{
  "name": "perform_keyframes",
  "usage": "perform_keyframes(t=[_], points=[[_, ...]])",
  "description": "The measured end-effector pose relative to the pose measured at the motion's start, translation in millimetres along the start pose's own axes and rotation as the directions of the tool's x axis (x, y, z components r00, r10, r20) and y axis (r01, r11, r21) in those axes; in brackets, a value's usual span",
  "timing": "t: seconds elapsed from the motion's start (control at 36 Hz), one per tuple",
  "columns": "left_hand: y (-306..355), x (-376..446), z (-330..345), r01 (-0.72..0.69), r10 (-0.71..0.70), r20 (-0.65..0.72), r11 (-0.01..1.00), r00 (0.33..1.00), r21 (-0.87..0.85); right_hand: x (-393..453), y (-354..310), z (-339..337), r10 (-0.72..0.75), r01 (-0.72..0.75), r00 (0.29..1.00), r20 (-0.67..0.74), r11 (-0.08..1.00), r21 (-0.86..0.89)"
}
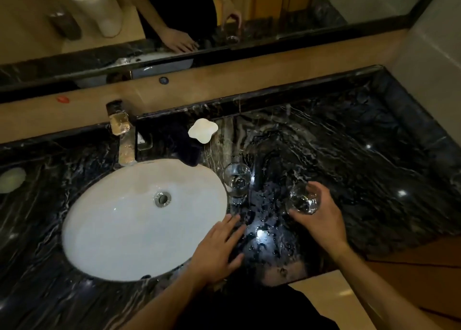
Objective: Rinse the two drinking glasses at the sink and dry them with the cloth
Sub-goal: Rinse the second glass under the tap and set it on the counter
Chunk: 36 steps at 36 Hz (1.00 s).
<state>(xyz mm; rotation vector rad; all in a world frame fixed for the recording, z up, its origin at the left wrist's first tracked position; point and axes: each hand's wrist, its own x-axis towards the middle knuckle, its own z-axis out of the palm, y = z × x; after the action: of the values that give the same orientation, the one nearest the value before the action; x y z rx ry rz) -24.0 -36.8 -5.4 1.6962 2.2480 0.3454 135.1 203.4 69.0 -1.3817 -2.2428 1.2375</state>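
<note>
- While the right hand (321,212) grips one drinking glass (303,200) around its side, tilted, over the dark marble counter (349,155) to the right of the sink (139,220), the tap (124,140) shows no running water.
- Left hand (219,245) lies flat and spread, fingers wide, holding nothing; it rests on the counter at the near right rim of the sink.
- Second glass (237,180) stands upright on the counter just beside the far right edge of the sink, apart from both hands.
- Droplets and a wet sheen cover the counter between the two glasses, so some rinsing may already be done; whether either glass is fully rinsed I cannot tell.
- Dark cloth (184,147) lies bunched on the counter behind the sink, between the tap and a white soap dish (202,130), with a fold hanging toward the basin.
- Judged from this, the step in hand is handling the held glass, either bringing it to the basin or about to dry it.
- If drying comes next, the free left hand would need to reach to the far side, past the standing glass without knocking it, and bring the cloth to the held glass.
- If rinsing comes next, the glass must travel left under the spout, and the tap must be opened.
</note>
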Motion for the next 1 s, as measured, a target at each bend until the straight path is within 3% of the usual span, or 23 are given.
perform_keyframes(t=[0.14, 0.36, 0.42, 0.5, 0.58, 0.64, 0.78, 0.89, 1.0], points=[[12.3, -2.4, 4.9, 0.091, -0.092, 0.051, 0.996, 0.995, 0.007, 20.1, 10.0, -11.9, -0.013, 0.012, 0.999, 0.037, 1.0, 0.015], [15.1, -2.3, 4.5, 0.081, -0.081, 0.017, 0.997, 0.997, 0.001, 29.2, 13.0, -19.7, -0.046, 0.05, 0.995, 0.086, 0.998, -0.034], [12.3, -3.3, 1.4, 0.059, -0.059, 0.0, 0.998, 0.998, -0.015, 22.8, 6.7, -20.6, -0.105, 0.11, 0.993, 0.054, 0.988, -0.106], [3.8, -6.3, -4.5, 0.023, -0.023, -0.004, 0.999, 1.0, -0.029, 9.6, -9.6, -15.6, -0.303, 0.294, 0.953, -0.019, 0.938, -0.183], [-4.6, -9.8, -8.8, -0.013, 0.013, -0.007, 0.999, 1.0, -0.04, -2.2, -31.8, -0.8, -0.411, 0.408, 0.911, 0.015, 0.899, -0.159], [-7.8, -10.6, -13.1, -0.028, 0.026, -0.027, 0.999, 0.999, -0.043, -6.0, -52.6, 10.8, -0.365, 0.371, 0.927, 0.088, 0.926, -0.066], [-10.2, -6.5, -26.6, 0.045, -0.052, -0.091, 0.997, 0.994, -0.068, 11.8, -84.3, 49.9, -0.173, 0.105, 0.933, 0.315, 0.97, 0.221], [-14.5, 0.0, -42.3, 0.202, -0.209, -0.045, 0.971, 0.977, -0.127, 33.0, -87.2, 82.5, -0.086, -0.02, 0.935, 0.344, 0.955, 0.294], [-33.0, 13.3, -56.8, 0.339, -0.344, -0.009, 0.93, 0.939, -0.144, 43.4, -85.3, 96.5, -0.064, -0.055, 0.935, 0.35, 0.946, 0.321]])
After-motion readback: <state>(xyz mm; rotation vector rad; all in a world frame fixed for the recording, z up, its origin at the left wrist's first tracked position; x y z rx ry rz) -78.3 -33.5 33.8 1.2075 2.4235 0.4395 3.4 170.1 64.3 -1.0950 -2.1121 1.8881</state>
